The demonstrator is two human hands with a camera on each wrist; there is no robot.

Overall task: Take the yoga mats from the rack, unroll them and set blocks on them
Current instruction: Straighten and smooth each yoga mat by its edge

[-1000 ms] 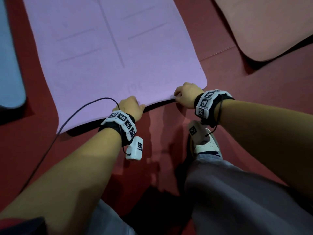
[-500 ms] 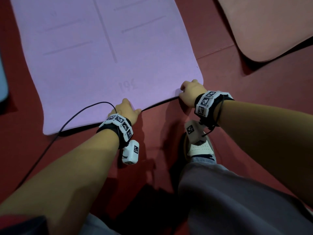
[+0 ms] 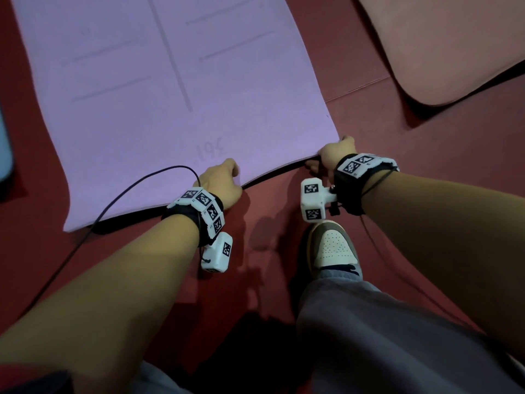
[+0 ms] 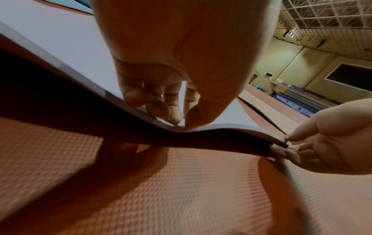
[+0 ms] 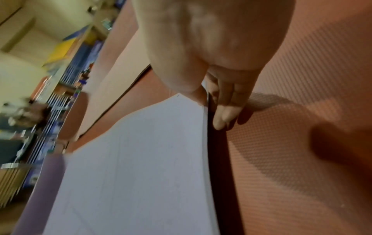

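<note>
- Head view: the lilac yoga mat (image 3: 176, 89) lies unrolled on the red floor (image 3: 383, 115), its near edge raised off it
- left hand (image 3: 220, 182) rests on that near edge, fingers (image 4: 159, 101) curled on top, thumb pressing the rim
- right hand (image 3: 332, 155) pinches the near right corner, thumb above, fingers (image 5: 223, 116) beneath
- floor has a fine dimpled texture; the mat is smooth foam with faint printed lines
- a pink mat (image 3: 443, 44) lies far right
</note>
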